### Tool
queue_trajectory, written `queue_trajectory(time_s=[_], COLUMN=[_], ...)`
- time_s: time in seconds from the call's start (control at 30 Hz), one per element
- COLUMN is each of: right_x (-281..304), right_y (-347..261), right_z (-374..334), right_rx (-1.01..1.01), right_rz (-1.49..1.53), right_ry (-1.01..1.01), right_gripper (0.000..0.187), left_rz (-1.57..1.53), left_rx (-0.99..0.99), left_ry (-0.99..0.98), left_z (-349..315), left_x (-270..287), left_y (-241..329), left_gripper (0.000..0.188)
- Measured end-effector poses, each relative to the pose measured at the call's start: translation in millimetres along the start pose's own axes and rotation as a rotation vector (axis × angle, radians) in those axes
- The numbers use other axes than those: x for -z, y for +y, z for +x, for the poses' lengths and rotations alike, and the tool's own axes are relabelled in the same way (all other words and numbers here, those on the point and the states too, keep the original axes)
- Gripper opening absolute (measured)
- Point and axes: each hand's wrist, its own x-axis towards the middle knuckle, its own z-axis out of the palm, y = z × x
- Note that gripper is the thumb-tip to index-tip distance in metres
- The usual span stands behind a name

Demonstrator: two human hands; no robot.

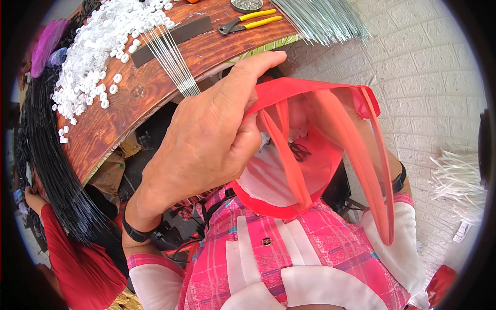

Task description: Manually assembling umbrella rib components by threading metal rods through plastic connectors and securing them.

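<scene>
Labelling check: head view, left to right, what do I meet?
Purple bundle → white rings → left hand → red bag → right wristband → white strands.

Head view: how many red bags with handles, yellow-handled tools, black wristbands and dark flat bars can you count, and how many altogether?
Red bag with handles: 1
Yellow-handled tool: 1
Black wristbands: 2, one on each of the wearer's arms
Dark flat bar: 1
Total: 5
</scene>
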Motion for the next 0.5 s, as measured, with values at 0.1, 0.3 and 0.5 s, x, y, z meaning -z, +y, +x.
queue_trajectory(time_s=[0.1, 0.3, 0.5], right_x=[11.0, 36.3, 37.0], right_y=[1.8, 12.4, 5.3], right_z=[3.8, -12.7, -41.0], right_rx=[-0.018, -0.010, 0.026], right_rz=[-0.022, -0.022, 0.015], right_ry=[0.017, -0.004, -0.039], right_gripper=[0.040, 0.039, 0.040], left_rz=[0.019, 0.030, 0.030], left_rx=[-0.010, -0.041, -0.048], left_ry=[0.002, 0.022, 0.032], left_z=[0.4, 2.1, 2.9], left_x=[-0.7, -2.0, -3.1], left_y=[-0.4, -1.4, -1.4], left_gripper=[0.074, 0.072, 0.070])
